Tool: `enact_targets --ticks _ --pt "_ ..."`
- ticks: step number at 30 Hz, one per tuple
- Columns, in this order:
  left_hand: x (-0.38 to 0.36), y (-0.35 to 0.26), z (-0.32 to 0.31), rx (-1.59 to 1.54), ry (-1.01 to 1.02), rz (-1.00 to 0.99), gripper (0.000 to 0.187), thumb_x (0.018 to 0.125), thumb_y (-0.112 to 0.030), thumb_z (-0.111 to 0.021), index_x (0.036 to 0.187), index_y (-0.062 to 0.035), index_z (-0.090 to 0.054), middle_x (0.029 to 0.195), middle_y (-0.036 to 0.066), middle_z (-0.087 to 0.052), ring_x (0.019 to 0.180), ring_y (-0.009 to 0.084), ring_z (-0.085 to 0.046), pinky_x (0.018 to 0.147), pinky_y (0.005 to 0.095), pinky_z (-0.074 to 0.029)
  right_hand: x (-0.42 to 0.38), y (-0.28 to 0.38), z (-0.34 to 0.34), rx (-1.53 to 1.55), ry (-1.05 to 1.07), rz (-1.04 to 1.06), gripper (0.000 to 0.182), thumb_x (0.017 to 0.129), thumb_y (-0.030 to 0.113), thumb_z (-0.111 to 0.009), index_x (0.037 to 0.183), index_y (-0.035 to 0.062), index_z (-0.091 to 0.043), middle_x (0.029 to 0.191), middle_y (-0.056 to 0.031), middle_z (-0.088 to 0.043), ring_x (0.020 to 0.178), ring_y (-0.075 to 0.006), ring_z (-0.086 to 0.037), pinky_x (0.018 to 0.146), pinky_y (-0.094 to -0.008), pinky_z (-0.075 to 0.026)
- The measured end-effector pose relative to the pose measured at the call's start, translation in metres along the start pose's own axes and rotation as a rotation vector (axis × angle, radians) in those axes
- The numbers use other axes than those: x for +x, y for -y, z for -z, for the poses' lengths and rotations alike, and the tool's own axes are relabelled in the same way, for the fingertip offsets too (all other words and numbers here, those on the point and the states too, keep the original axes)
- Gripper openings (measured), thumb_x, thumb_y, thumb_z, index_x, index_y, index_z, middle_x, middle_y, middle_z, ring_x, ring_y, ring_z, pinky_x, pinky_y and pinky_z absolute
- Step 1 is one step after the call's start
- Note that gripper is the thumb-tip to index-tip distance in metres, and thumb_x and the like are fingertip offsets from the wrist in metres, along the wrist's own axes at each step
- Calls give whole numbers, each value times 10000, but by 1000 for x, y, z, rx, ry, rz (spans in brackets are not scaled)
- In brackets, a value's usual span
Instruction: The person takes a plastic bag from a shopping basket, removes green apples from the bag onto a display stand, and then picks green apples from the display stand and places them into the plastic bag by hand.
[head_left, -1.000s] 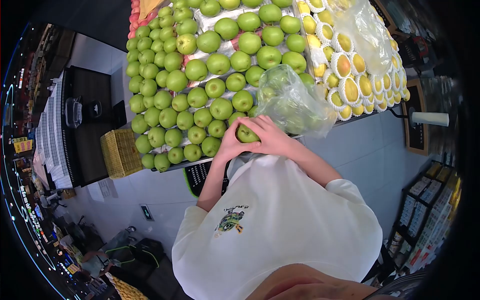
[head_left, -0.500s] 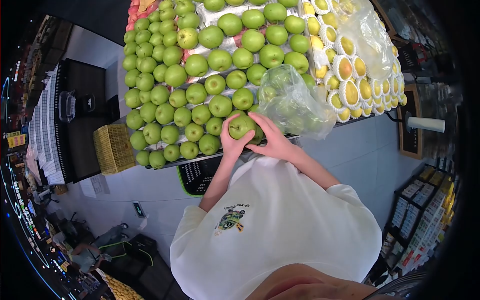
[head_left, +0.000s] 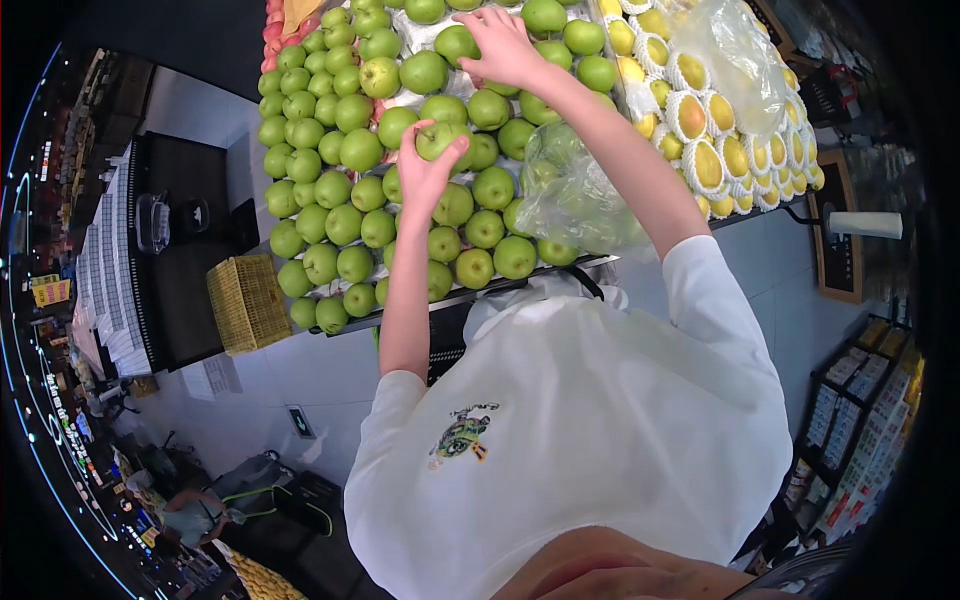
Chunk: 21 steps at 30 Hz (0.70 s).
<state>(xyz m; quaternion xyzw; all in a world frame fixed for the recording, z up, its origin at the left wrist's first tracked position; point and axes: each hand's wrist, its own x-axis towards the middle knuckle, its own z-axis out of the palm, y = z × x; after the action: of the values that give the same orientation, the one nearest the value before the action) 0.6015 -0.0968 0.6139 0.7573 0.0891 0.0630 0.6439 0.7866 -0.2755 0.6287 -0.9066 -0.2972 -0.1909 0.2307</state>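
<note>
My left hand [head_left: 425, 175] is closed around a green apple [head_left: 440, 141], held above the sloping display of green apples [head_left: 345, 222]. Farther up the slope, my right hand [head_left: 505, 48] curls its fingers and thumb around another green apple [head_left: 457, 42] near the top rows. It cannot be told whether that apple is lifted off the display. A clear plastic bag [head_left: 585, 190] with green apples in it lies at the front right of the display, below my right forearm.
Yellow fruit in white foam nets [head_left: 703, 165] fills the right section, with another plastic bag [head_left: 735, 60] on top. At left stands a yellow woven basket [head_left: 250, 305]. A bag roll [head_left: 865, 224] sticks out at right. A person [head_left: 195, 515] is at the lower left.
My hands, together on one apple at the front edge, have separated. The left moved up the slope with an apple; the right reached farther up to another apple.
</note>
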Motion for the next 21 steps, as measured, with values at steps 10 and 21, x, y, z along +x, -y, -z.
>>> enact_targets --ticks 10,21 --pt "81 -9 -13 475 107 -26 1282 675 -484 -872 1575 145 -210 1416 283 -584 1274 278 -617 1061 343 -484 45 -2 -14 -319 474 -65 891 855 616 -716 1544 125 -435 1240 -174 -688 1349 -367 -507 1183 -665 -212" --pt "85 -11 -15 570 98 -47 1308 654 -516 -873 1562 162 -220 1380 307 -600 1260 316 -625 1048 356 -488 48 -16 -23 -136 383 -133 811 755 586 -795 1429 185 -587 1182 -150 -722 1299 -337 -568 1195 -631 -196"
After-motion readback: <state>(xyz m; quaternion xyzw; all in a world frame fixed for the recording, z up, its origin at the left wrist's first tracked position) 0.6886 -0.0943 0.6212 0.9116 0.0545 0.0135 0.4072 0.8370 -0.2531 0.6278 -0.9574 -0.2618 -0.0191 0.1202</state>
